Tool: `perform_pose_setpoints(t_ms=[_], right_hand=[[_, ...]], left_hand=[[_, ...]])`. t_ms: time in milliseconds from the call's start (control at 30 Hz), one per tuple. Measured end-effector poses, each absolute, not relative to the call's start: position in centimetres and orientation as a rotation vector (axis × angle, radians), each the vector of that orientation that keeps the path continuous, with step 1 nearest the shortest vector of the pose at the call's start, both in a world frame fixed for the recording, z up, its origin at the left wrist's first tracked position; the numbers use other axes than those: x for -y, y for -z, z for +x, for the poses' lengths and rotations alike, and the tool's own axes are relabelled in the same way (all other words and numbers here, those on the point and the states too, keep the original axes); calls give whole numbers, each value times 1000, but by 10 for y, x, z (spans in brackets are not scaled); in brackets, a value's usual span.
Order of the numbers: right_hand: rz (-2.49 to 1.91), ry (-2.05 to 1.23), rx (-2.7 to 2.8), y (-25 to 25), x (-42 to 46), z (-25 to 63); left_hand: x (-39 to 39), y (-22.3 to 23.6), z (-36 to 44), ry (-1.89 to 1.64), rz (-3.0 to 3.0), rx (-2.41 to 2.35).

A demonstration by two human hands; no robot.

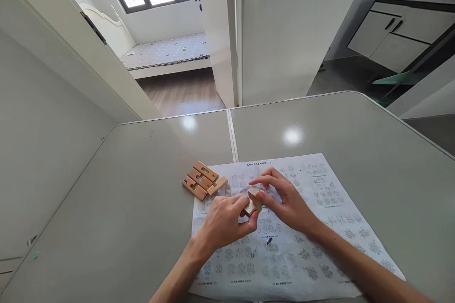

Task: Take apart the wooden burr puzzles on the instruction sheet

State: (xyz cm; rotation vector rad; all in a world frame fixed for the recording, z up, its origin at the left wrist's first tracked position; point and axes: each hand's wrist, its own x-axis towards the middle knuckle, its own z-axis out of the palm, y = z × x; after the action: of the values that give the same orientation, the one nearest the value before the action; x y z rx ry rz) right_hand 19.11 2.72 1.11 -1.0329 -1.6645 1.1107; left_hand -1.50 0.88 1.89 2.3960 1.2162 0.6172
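Both my hands meet over a printed instruction sheet (320, 208) on the grey table (124, 208). My left hand (223, 222) pinches a small wooden puzzle piece (253, 201) from below. My right hand (284, 199) closes its fingertips on the same wooden piece from above and the right. Several more notched wooden pieces (201, 180) lie side by side on the table just left of the sheet's top corner, a short way from my left hand.
The table has a seam (232, 137) down its middle and rounded far corners. Beyond it stand a white wall panel (284, 33), an open doorway to a room with a bed (167, 52), and dark-trimmed cabinets (398, 28) at the right.
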Motion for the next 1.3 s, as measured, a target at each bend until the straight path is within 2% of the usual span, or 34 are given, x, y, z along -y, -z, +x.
perform_pose_setpoints(t_ms=[400,800,1300], right_hand=[[-1009,-1243,1663,-9,-32,197],[-975,-1363,1532,-11,-29,197],[-878,-965,1755,-11,-26,193]], left_hand=[[-7,-10,-17,-481,2479,-1241],[-7,-12,-15,-616,2373,-1201],[-17,-10,-17,-820,1797,-1407]])
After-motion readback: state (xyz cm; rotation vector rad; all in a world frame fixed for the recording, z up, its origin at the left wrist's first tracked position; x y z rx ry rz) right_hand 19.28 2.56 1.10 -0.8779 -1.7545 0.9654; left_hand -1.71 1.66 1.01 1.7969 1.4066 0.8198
